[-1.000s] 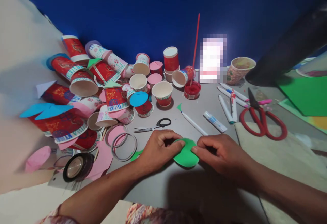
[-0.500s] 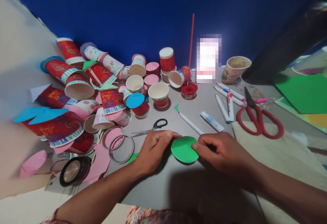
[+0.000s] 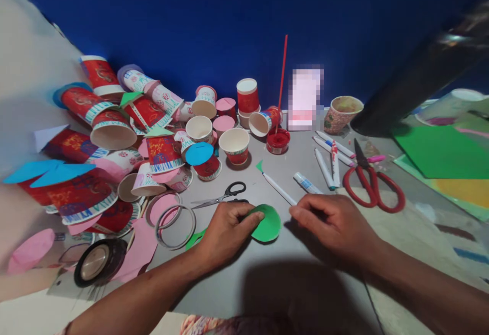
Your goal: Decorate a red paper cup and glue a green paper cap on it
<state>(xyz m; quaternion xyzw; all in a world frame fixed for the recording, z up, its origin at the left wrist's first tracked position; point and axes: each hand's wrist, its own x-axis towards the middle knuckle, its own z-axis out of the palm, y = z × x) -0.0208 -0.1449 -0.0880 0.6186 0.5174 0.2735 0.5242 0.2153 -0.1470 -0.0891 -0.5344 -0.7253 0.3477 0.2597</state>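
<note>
My left hand (image 3: 233,230) pinches a green paper circle (image 3: 269,225) at its left edge, thumb on top, and holds it over the grey table. My right hand (image 3: 330,217) is a short way to the right of the circle, apart from it. Its thumb and fingers are pressed together, and nothing shows between them. A white marker (image 3: 278,188) lies with its near end close to those fingertips. Black-handled scissors (image 3: 225,193) rest just beyond my left hand. Beside my left wrist is a green paper scrap (image 3: 195,239), partly covered.
Decorated paper cups (image 3: 162,152) crowd the left side near tape rings (image 3: 175,227) and a black roll (image 3: 99,261). A glue stick (image 3: 306,183), red-handled scissors (image 3: 372,184), a red pot (image 3: 278,142) with an upright stick and green sheets (image 3: 439,151) lie beyond and right.
My right hand has let go of the green circle and drawn away to the right. The circle stays in my left hand, its thumb now on top. The view has shifted slightly.
</note>
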